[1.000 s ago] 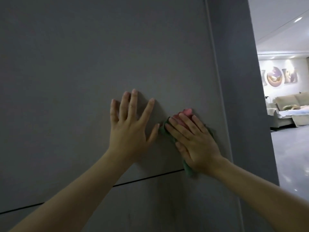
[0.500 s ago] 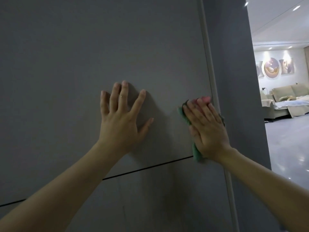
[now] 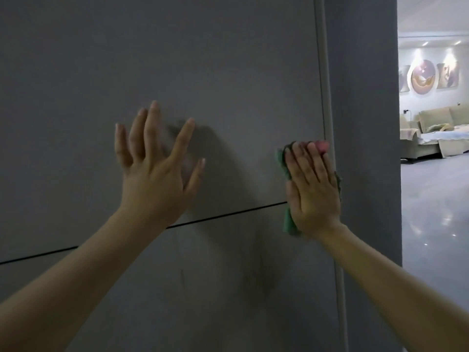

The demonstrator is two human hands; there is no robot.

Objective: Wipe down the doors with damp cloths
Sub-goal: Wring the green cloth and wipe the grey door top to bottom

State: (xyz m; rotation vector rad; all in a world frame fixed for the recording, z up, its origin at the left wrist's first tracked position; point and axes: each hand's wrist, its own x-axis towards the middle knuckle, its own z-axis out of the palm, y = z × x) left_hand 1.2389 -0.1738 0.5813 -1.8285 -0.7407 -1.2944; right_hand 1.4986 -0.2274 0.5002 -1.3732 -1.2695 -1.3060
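Door panel: a flat grey door, with a thin dark groove running across it, rising slightly toward the right edge.
Left hand: the left hand is laid flat on the door above the groove, well in from the edges, fingers straight and spread apart, holding nothing. It seems to be steadying the person.
Risk on the left: a bare palm on a door meant to be clean could leave prints or smears, so that patch would want a pass of its own.
Cloth: a green cloth with a pink part is pinned to the door right at its right edge, across the end of the groove.
Right hand: the right hand presses the cloth flat, fingers straight and close together, not curled round it.
Risk at the edge: the cloth sits against the pale edge strip. As I judge it, a stroke carried further right could run off the door, so the cloth bunches or slips from under the flat palm.
Risk of a drop: nothing grips the cloth, so easing the pressure could let it fall.
Beyond: a dark wall, then a lit room with a sofa.
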